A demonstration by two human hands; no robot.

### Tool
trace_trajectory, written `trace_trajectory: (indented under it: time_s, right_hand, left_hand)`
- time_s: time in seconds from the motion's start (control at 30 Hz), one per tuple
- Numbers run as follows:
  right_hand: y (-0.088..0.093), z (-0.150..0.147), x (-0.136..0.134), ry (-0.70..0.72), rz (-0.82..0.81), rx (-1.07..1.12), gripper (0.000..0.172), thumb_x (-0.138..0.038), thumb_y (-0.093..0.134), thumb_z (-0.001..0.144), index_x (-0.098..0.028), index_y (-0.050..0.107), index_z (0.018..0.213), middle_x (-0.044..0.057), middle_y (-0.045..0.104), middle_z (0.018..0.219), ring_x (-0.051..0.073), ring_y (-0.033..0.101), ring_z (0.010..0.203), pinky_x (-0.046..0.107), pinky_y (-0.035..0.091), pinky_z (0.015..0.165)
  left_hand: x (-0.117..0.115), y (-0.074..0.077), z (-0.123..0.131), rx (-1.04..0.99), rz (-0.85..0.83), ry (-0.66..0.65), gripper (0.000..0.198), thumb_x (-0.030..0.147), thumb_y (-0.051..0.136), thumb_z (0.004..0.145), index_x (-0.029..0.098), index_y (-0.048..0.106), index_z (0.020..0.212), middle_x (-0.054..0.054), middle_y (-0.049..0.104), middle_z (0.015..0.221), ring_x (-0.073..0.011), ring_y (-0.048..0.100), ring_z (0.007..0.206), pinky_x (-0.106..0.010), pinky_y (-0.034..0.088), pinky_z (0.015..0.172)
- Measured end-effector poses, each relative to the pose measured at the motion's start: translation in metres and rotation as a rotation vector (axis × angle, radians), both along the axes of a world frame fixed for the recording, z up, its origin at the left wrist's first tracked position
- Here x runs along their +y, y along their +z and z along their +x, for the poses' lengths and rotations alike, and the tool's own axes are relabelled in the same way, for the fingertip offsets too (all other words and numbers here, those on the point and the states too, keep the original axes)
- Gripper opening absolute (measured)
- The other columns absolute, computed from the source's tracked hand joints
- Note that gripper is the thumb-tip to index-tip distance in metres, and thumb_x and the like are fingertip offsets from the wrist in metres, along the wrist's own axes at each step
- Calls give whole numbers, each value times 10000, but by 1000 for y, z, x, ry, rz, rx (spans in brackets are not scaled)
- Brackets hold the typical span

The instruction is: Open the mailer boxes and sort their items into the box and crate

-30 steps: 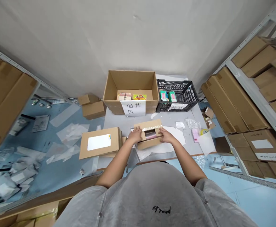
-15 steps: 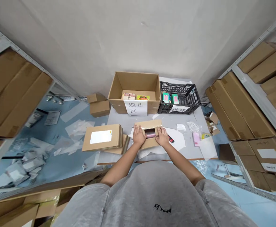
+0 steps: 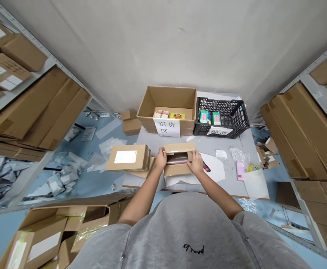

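We record the left hand [image 3: 160, 158] and the right hand [image 3: 196, 163] resting on opposite ends of an open cardboard mailer box [image 3: 178, 168], which lies flat near the front edge of a grey-topped table [image 3: 211, 145]. Both hands are partly open, with the fingers curved over the box's edges; we cannot tell whether either hand is pinching the cardboard or only pressing on it. A dark, glossy cylindrical item [image 3: 177, 158] lies inside the box between the hands, touching neither; its wrapping hides what it is. To the left of the box, a closed mailer with a white label [image 3: 127, 157] lies on the table. Beyond the box stand an open carton [image 3: 166, 99] with a paper sign [image 3: 166, 127] on its front and a black plastic crate [image 3: 237, 108], side by side, with boxed goods [image 3: 162, 114] in the carton and two green packs [image 3: 209, 118] in the crate. Just right of the right hand, a black-and-red handled object [image 3: 206, 167] lies on a white sheet [image 3: 215, 168]. Further right are bubble wrap [image 3: 237, 154], a blurred pink item [image 3: 240, 170] and a roll of yellow tape [image 3: 253, 168].
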State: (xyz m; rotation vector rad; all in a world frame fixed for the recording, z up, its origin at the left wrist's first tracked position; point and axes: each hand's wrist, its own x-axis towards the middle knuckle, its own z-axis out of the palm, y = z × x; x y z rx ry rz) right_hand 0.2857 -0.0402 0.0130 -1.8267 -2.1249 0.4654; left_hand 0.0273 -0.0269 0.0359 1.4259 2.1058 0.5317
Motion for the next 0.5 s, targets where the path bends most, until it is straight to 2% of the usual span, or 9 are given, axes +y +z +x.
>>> trace_trajectory:
  time_s: [0.07, 0.13, 0.23, 0.3, 0.4, 0.5]
  right_hand:
    - [-2, 5, 0, 29, 4, 44, 647, -278, 571, 984, -113, 487, 1603, 212, 581, 1553, 347, 484, 1450, 480, 386, 1257]
    - [-3, 12, 3, -2, -19, 87, 638, -241, 506, 999, -116, 471, 1624, 201, 578, 1587, 332, 515, 1462, 454, 403, 1256]
    - [-3, 24, 12, -137, -99, 154, 712, -206, 448, 995, -143, 373, 1700, 185, 586, 1607, 331, 614, 1388, 435, 482, 1180]
    - [-1, 33, 19, -203, -128, 200, 781, -201, 438, 985, -149, 274, 1747, 187, 574, 1622, 335, 636, 1368, 435, 514, 1139]
    - [5, 41, 26, -232, -62, 186, 850, -164, 461, 957, -144, 213, 1769, 201, 452, 1715, 337, 517, 1501, 472, 455, 1211]
    - [10, 43, 28, -216, 35, 42, 821, -110, 547, 901, -153, 396, 1707, 207, 319, 1789, 387, 306, 1628, 577, 274, 1314]
  left_hand:
    - [-3, 1, -11, 37, -38, -11, 534, 241, 424, 1084, 173, 506, 1607, -165, 781, 1349, -298, 748, 1248, -418, 564, 1088]
    - [-6, 2, -18, 111, -72, -58, 600, 201, 468, 1041, 178, 475, 1641, -165, 778, 1342, -305, 749, 1221, -421, 563, 1069]
    - [-7, 4, -18, 278, -66, -132, 680, 145, 491, 975, 155, 467, 1654, -204, 710, 1429, -326, 666, 1329, -444, 510, 1134]
    - [-6, 5, -11, 382, -35, -163, 649, 136, 478, 966, 124, 515, 1614, -238, 669, 1456, -357, 585, 1408, -490, 446, 1192]
    - [-5, 6, 7, 422, -8, -156, 591, 178, 482, 982, 97, 555, 1563, -251, 646, 1470, -392, 539, 1439, -529, 387, 1224]
    - [-7, 4, 18, 383, 25, -89, 627, 349, 523, 1026, 94, 503, 1599, -245, 623, 1522, -407, 543, 1446, -527, 370, 1240]
